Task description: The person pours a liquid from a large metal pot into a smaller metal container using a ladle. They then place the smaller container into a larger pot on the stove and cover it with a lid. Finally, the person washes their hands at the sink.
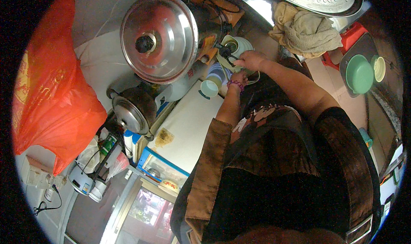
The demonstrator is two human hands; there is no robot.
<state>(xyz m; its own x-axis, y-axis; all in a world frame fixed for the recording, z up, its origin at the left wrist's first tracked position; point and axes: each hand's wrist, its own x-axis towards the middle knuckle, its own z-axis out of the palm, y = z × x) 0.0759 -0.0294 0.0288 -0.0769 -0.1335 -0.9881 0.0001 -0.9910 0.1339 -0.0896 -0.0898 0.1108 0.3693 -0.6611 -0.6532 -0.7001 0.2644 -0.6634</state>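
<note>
My left hand [238, 79], with a purple bead bracelet at the wrist, is closed at a thin pale loop [256, 80] beside a pale green flask-like vessel [245, 44]. Its round mouth is uncovered. Just above, my right hand [253, 60] has its fingers closed at the end of a black piece [226, 51] that lies across the front of the vessel. What this piece is, I cannot tell. Left of my hands a pale cup-like container [209, 88] shows its round opening, with a blue-and-white striped item [219, 71] behind it.
A large pot under a steel lid [170, 29] and a smaller lidded pot [131, 113] stand left, near a stained white top [189, 128]. A red plastic bag [61, 93] hangs far left. Right are a cloth [305, 32], a red stool [352, 35] and a green basin [359, 74].
</note>
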